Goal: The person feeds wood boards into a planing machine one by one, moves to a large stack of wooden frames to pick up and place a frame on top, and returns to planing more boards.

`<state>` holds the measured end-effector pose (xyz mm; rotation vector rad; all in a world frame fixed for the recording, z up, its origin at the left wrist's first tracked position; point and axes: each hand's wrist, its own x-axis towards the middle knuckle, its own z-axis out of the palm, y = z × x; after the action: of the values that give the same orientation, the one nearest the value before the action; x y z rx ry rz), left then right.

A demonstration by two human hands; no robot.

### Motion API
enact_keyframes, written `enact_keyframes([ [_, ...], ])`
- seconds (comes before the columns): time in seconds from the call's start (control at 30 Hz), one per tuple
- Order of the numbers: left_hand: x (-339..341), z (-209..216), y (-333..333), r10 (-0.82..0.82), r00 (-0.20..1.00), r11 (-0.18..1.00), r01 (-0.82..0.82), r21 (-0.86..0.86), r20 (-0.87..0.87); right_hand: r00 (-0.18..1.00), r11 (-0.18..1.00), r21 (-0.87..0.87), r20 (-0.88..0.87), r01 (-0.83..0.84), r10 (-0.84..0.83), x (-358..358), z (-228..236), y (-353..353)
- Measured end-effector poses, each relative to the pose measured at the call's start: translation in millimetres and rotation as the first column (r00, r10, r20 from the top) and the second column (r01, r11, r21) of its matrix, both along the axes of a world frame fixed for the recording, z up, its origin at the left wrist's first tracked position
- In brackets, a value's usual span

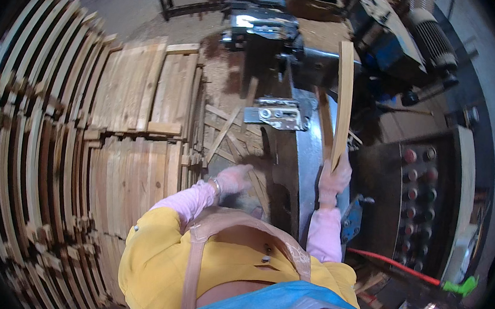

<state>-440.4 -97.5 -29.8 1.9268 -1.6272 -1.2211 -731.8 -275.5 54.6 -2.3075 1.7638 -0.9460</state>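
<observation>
While our right hand (336, 175) grips the near end of a pale wooden slat (343, 98) along the right side of the steel machine bed (310, 163), our left hand (235, 179) hangs left of that bed (blurred, so we cannot tell its fingers' state). Left of the bed we see loose wooden strips (225, 132) and, farther out, stacked boards (129, 88); right of it, a push-button control panel (385, 190).

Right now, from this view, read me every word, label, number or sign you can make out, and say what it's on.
No text can be read in this view.
Control panel: any markings by its round buttons are too small and blurred to read.
Wooden strip in the right hand: no writing shows.
Stacked boards: none legible.
</observation>
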Motion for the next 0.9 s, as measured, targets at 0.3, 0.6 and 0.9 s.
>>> enact_keyframes([
  [0.3,197,-1,-66,0.529,0.705,0.848,-0.453,-0.274,0.472,0.999,0.999,0.037,-0.039,-0.002,0.004,-11,-30,15],
  [0.6,380,-61,20,0.333,0.3,0.736,-0.675,-0.049,0.894,0.91,0.957,0.214,-0.404,0.197,-0.097,-155,-24,225],
  [0.9,281,11,0,0.753,0.197,0.496,-0.796,0.346,-0.628,0.963,0.997,-0.055,-0.266,-0.056,0.04,-20,-15,14],
])
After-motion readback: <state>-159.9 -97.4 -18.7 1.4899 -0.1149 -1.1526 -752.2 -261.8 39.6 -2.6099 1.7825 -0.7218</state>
